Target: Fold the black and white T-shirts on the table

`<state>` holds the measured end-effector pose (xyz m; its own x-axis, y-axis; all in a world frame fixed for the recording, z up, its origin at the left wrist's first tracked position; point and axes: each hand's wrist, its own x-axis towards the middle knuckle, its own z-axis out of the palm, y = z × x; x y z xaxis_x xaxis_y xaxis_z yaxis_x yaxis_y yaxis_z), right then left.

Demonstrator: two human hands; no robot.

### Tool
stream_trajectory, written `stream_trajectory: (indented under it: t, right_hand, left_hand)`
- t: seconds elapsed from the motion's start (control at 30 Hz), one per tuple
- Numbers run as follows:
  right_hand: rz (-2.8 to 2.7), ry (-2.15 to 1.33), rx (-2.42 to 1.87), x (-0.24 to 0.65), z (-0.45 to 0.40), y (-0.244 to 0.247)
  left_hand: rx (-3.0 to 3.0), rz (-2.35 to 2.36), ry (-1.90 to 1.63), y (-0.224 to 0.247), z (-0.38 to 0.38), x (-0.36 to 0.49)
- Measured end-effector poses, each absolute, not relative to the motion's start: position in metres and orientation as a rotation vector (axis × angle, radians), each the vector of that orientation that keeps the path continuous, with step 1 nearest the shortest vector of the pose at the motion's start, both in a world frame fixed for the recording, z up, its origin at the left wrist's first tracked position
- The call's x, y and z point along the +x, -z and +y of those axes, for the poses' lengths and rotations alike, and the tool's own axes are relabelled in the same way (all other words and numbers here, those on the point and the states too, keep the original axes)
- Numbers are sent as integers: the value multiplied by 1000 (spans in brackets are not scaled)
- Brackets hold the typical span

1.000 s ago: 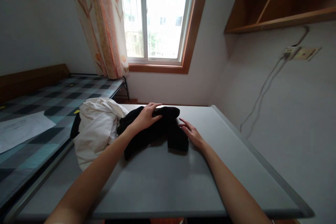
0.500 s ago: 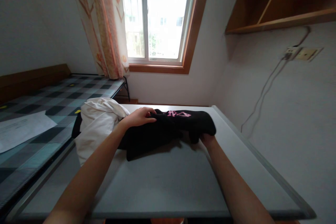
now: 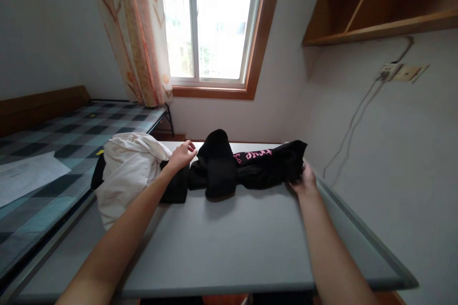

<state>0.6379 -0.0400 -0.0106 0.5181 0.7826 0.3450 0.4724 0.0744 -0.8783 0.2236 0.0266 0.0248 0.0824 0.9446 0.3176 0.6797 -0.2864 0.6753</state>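
Observation:
A black garment (image 3: 270, 171) with pink lettering lies bunched lengthwise across the grey-white table (image 3: 214, 243). Its left part (image 3: 220, 167) is folded over and stands up in a hump. My right hand (image 3: 304, 180) grips the garment's right end, the fingers partly hidden by the cloth. To the left of the hump, my left hand (image 3: 183, 155) hovers with loosely bent fingers, thumb apart, and nothing visible in them. Below that hand lies a flat black piece of cloth (image 3: 176, 188), beside a crumpled white cloth (image 3: 130, 157). Whether these two are joined I cannot tell.
A bed (image 3: 118, 119) with a checked cover stands at left, a paper sheet (image 3: 28, 174) on it. Behind the table are a window (image 3: 214, 24) and a flowered curtain (image 3: 138, 33). A wooden shelf (image 3: 379, 26) and a socket with a cord (image 3: 358, 116) are on the right wall.
My left hand has let go of the black garment and moved slightly left. The garment has shifted right with my right hand, and its left part is now folded up.

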Motion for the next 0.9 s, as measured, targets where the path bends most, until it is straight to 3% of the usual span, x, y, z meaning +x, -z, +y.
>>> stream_trajectory:
  t: [0.07, 0.17, 0.27, 0.47, 0.6, 0.77, 0.9]
  right_hand:
    - [-867, -310, -1611, 635, -39, 10]
    - [-747, -9, -1790, 619, -47, 5]
    - [-1169, 221, -1838, 592, -59, 0]
    - [-2180, -146, -1685, 560, -66, 11]
    - [-2194, -260, -1725, 571, -63, 16]
    - [-2066, -127, -1687, 579, -60, 5]
    - [-1950, -73, -1740, 568, -63, 0]
  left_hand:
    - [2146, 1575, -1023, -31, 21, 226]
    - [2326, 1264, -861, -45, 4, 238]
    - [2500, 957, -599, -51, -18, 255]
    - [2829, 827, -302, -32, -39, 277]
    - [2810, 1011, -444, -32, -29, 276]
    - [2367, 1281, -862, -42, -5, 259]
    - [1925, 1343, -933, -37, 9, 250]
